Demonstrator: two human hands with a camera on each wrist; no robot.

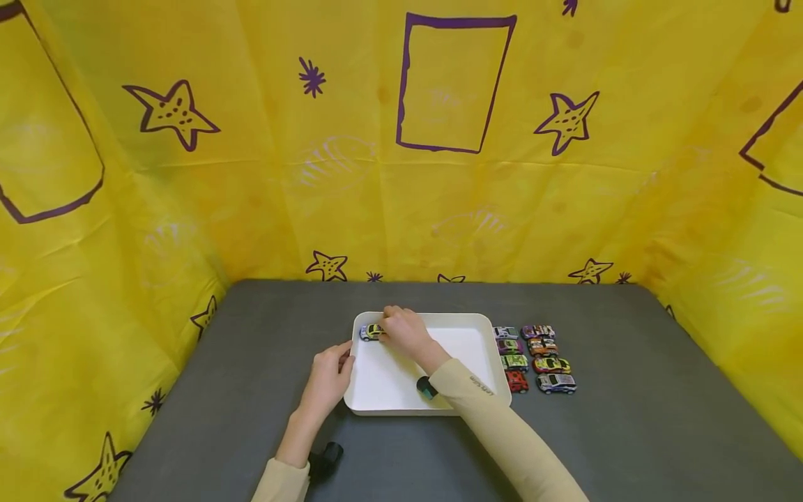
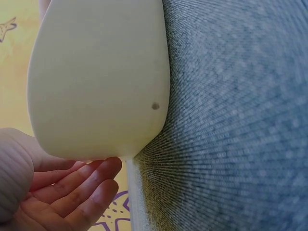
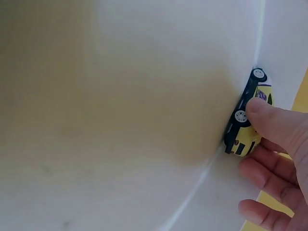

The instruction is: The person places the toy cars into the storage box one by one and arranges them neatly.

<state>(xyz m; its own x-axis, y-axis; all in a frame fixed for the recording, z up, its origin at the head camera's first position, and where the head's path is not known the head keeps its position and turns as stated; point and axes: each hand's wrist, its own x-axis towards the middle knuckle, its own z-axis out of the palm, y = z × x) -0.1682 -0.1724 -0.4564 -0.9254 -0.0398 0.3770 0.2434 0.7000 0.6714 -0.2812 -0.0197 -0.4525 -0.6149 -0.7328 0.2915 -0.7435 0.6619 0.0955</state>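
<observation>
A small yellow and white toy car [image 1: 371, 332] stands in the back left corner of a white tray [image 1: 426, 411]. My right hand [image 1: 408, 333] holds this car by its rear part. In the right wrist view the thumb [image 3: 274, 118] lies on the near side of the toy car [image 3: 246, 115], with fingers on the far side. At the tray's left wall rests my left hand [image 1: 329, 380], touching it from outside. The left wrist view shows the left hand's loosely bent fingers [image 2: 96, 192] against the tray wall [image 2: 106, 86].
Several toy cars [image 1: 552, 365] stand in two columns right of the tray, on a dark grey table [image 1: 627, 418]. The right forearm crosses over the tray. A yellow patterned cloth [image 1: 351, 209] hangs behind the table and at both sides.
</observation>
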